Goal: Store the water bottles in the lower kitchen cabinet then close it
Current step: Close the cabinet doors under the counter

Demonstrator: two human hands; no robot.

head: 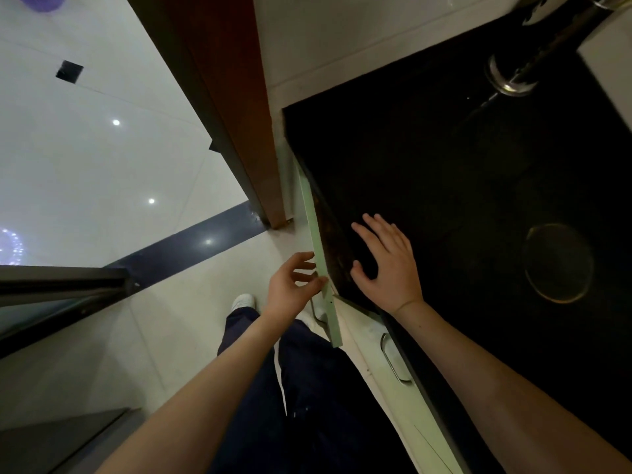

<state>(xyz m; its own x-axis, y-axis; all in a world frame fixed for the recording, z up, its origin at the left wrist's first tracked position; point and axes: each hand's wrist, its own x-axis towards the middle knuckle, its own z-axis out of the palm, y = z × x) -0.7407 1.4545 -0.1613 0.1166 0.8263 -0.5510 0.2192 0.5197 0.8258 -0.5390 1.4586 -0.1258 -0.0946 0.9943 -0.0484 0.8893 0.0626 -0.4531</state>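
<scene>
Two hands: left hand [290, 285], fingers relaxed, touched one pale green cabinet door [333, 323]; right hand [390, 265] lay flat on the black countertop [478, 200].

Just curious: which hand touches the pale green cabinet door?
The left hand, fingers on the pale green cabinet door; the right hand rests flat on the black countertop.
</scene>
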